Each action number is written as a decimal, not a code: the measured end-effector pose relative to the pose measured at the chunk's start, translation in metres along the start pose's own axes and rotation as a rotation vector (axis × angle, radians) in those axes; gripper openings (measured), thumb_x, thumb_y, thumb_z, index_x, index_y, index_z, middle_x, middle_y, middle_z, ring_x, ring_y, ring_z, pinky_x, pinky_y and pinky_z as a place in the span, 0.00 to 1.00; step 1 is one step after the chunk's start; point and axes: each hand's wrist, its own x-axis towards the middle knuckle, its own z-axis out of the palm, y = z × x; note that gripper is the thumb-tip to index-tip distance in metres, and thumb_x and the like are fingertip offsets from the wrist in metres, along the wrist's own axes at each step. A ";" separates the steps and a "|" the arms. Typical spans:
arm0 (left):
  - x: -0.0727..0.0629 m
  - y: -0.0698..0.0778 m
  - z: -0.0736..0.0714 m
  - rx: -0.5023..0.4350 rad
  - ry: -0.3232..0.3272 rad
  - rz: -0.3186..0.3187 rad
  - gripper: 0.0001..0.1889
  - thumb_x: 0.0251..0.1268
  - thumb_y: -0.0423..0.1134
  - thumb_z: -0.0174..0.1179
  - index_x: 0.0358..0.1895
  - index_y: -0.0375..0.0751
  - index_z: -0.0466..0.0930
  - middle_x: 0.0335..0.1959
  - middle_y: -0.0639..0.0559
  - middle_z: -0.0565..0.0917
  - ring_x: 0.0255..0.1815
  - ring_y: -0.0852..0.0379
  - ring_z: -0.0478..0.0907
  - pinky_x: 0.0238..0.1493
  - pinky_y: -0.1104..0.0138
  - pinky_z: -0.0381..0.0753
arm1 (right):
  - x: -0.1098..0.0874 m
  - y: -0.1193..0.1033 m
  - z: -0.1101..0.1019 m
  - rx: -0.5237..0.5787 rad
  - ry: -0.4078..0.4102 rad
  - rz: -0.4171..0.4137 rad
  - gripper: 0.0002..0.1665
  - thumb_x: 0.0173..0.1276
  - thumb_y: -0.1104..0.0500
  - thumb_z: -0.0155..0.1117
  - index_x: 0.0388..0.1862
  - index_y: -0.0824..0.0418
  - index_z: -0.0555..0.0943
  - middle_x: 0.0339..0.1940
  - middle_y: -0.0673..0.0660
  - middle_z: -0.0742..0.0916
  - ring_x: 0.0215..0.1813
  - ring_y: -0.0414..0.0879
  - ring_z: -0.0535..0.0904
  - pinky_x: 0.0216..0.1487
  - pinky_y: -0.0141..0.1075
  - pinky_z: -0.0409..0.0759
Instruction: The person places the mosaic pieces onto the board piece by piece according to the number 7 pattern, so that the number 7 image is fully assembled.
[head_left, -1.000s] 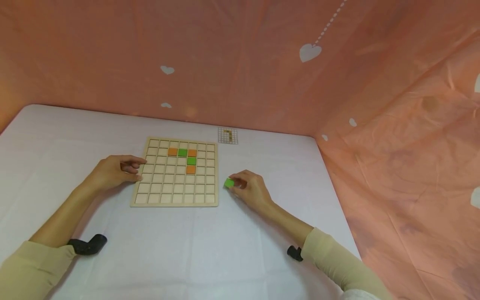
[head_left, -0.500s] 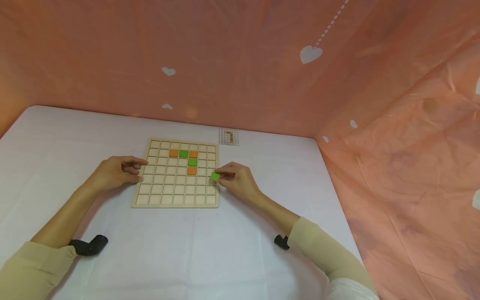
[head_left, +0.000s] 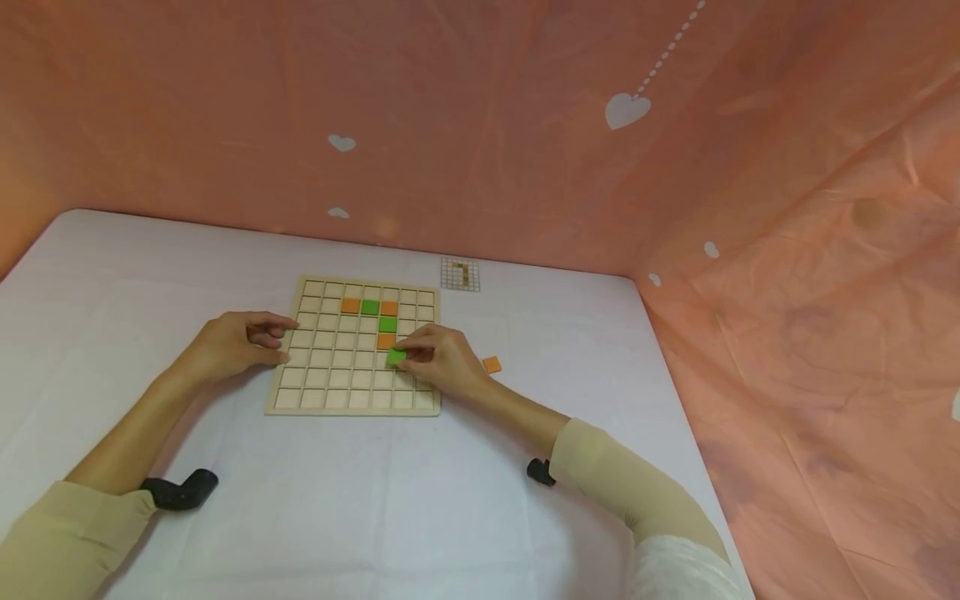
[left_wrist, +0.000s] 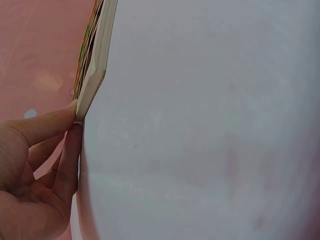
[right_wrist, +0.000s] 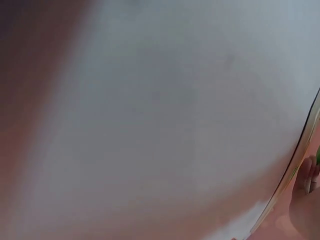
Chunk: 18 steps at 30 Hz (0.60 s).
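My right hand point(head_left: 444, 358) pinches a small green square tile point(head_left: 397, 357) between thumb and forefinger, over the right part of a wooden grid board point(head_left: 356, 412). The held tile is just below an orange tile point(head_left: 386, 341). Several orange and green tiles sit in the board's cells, in a row that turns downward. With thumb and forefinger set apart, my left hand point(head_left: 232, 346) touches the board's left edge. The left wrist view shows its fingertips against the board's side point(left_wrist: 92, 85). Only part of the right hand point(right_wrist: 306, 205) shows in the right wrist view.
A loose orange tile point(head_left: 492, 365) lies on the white tablecloth point(head_left: 450, 500), right of the right hand. Behind the board lies a small grid card point(head_left: 460, 274) with a coloured pattern. An orange-pink curtain point(head_left: 480, 150) with white hearts hangs behind the table.
My right hand has moved left with the green tile, from beside the board to over its cells. The loose orange tile has come into view. The left hand stays at the board's edge.
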 end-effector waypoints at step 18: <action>0.002 -0.001 0.000 0.019 0.006 -0.002 0.27 0.60 0.42 0.71 0.62 0.37 0.78 0.45 0.44 0.84 0.46 0.49 0.78 0.50 0.54 0.70 | 0.008 -0.003 0.013 -0.114 -0.053 -0.035 0.15 0.63 0.59 0.74 0.48 0.61 0.88 0.44 0.54 0.85 0.46 0.42 0.80 0.42 0.24 0.75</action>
